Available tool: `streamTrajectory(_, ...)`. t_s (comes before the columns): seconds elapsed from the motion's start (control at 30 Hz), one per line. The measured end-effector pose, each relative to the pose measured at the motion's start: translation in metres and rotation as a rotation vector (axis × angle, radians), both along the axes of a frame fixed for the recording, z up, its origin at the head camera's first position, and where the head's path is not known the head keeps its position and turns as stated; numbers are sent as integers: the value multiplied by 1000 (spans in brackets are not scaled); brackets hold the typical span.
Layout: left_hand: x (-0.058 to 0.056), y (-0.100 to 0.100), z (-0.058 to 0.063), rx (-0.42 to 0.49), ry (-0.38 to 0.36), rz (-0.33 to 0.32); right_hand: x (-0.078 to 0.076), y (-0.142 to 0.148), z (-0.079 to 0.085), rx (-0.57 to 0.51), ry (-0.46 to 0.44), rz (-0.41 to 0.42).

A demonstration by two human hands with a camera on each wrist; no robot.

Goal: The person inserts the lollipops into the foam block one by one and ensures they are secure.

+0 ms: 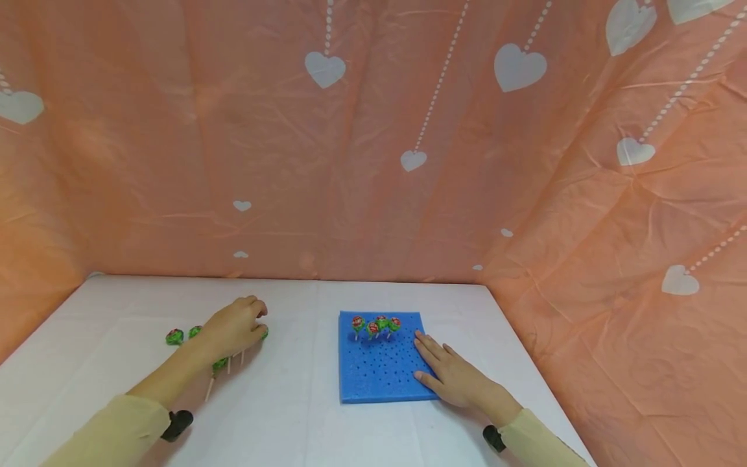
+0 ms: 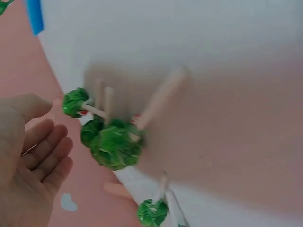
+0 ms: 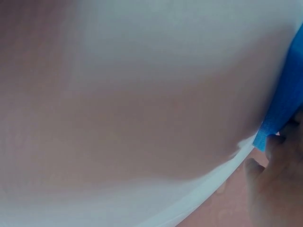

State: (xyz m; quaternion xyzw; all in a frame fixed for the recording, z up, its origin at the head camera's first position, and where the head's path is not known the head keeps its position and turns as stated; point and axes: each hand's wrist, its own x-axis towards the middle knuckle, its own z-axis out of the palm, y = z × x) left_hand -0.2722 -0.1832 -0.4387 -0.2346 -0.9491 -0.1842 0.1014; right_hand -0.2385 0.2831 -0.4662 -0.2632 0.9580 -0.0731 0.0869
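Several lollipops in green wrappers lie on the left part of the table, sticks out, partly hidden by my left arm. My left hand hovers among them. In the left wrist view its fingers are loosely bent with nothing between them, and the thumb points at the nearest lollipop. Right of centre lies a blue foam board dotted with small holes. Several lollipops stand upright near its far edge. My right hand rests flat on the board's right edge, fingers stretched.
A white cloth covers the table. An orange curtain with pale hearts hangs behind it and along the sides. Dark bands sit at both wrists by the sleeve cuffs.
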Motion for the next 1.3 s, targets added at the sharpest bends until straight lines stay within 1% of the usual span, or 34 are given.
streamTrajectory(0.1, -2, -3, -6, -45, 7, -2, 0, 0, -1, 3, -3, -5)
streamTrajectory(0.23, -3, -6, -10, -79, 14, -10, -1, 0, -1, 6, 1, -6)
streamTrajectory(0.53, -3, -3, -16, -96, 28, -20, -1, 1, -1, 7, 3, -1)
streamTrajectory(0.7, -4, -1, -18, -96, 32, -5, -1, 1, -2, 17, 9, 2)
streamTrajectory(1.07, -3, -2, -19, -58, 33, -17, 1, 0, 0, -9, 13, 9)
streamTrajectory(1.2, -1, -1, -18, -29, 18, -3, 1, 0, 0, -8, 10, 0)
streamTrajectory(1.3, 0, 2, -16, 14, -3, 16, 1, 0, -1, -5, 11, -2)
